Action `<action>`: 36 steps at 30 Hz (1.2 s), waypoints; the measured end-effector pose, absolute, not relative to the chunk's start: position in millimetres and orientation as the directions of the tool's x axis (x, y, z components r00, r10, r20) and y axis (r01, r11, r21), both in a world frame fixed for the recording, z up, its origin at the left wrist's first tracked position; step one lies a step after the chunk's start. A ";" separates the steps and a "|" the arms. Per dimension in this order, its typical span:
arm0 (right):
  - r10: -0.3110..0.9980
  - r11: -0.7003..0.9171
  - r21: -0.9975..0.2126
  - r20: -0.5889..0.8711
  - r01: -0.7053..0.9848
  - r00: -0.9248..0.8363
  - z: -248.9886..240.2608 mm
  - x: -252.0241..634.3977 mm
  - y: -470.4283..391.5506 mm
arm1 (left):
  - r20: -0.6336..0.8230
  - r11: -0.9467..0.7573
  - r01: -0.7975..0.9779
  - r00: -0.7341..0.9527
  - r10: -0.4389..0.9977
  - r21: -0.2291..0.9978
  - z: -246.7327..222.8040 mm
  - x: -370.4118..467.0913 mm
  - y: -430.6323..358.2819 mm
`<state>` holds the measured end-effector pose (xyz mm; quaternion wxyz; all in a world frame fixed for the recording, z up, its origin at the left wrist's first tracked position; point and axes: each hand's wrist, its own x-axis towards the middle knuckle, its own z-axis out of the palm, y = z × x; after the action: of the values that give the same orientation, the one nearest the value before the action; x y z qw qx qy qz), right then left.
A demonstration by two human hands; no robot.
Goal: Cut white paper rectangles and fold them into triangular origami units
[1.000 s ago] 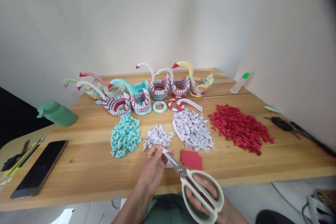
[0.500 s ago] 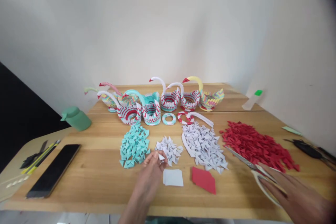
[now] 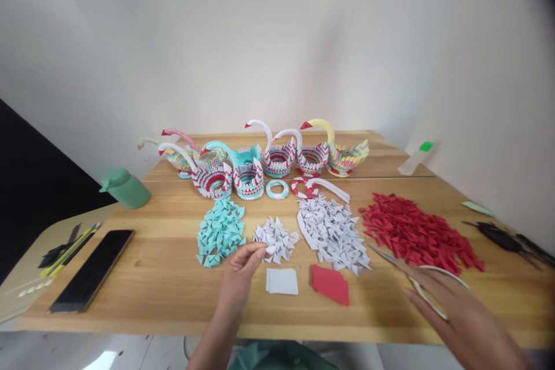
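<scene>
My left hand point(image 3: 245, 260) is closed in a pinch on a small white folded paper triangle point(image 3: 270, 250), just in front of a small pile of white paper triangles point(image 3: 277, 237). My right hand point(image 3: 446, 295), slightly blurred, grips a pair of scissors point(image 3: 387, 255) with pale handles, low over the table near the red pile. The blades point left and away from me, and the fingers partly hide the handles. Between my hands lie a stack of white paper pieces point(image 3: 281, 281) and a stack of red paper pieces point(image 3: 330, 284).
Turquoise point(image 3: 221, 231), larger white point(image 3: 333, 234) and red triangle piles point(image 3: 420, 231) spread across the table. Behind them stand several paper swans point(image 3: 212, 180), with two rings point(image 3: 277, 189) in front. A phone point(image 3: 93, 269) and green jug point(image 3: 125, 188) are left; dark tools point(image 3: 498, 236) lie right.
The view has shifted slightly, so the table sits higher. My right hand has changed its hold, with its fingers now farther forward over the scissors' handles. My left hand still pinches the white triangle.
</scene>
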<state>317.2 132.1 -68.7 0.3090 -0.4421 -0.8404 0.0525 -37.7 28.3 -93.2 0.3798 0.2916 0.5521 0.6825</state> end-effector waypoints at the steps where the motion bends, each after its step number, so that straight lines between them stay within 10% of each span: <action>1: 0.751 0.645 -0.358 0.459 0.676 -0.474 -65.6 306.9 123.0 | 0.004 -0.096 -0.140 -0.547 0.837 0.986 -92.1 -39.8 27.5; 5: 0.610 0.773 -0.442 0.324 0.454 -0.723 -50.0 257.5 92.3 | 0.266 -0.211 0.165 -0.499 0.824 0.963 -83.1 -38.9 21.5; 13: 0.517 0.829 -0.505 0.525 0.241 -0.676 -20.1 174.5 79.5 | 0.710 -0.529 0.605 -0.087 0.699 0.595 -54.0 -16.5 5.5; 36: 0.416 0.909 -0.301 0.593 0.289 -0.689 -44.6 155.0 84.1 | 0.636 -0.377 0.762 -0.058 0.770 0.526 -61.0 -3.8 7.8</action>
<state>155.0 84.1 -44.6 0.3436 -0.1929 -0.9144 0.0923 -3.8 7.8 -61.0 0.0040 0.6862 0.5580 0.4666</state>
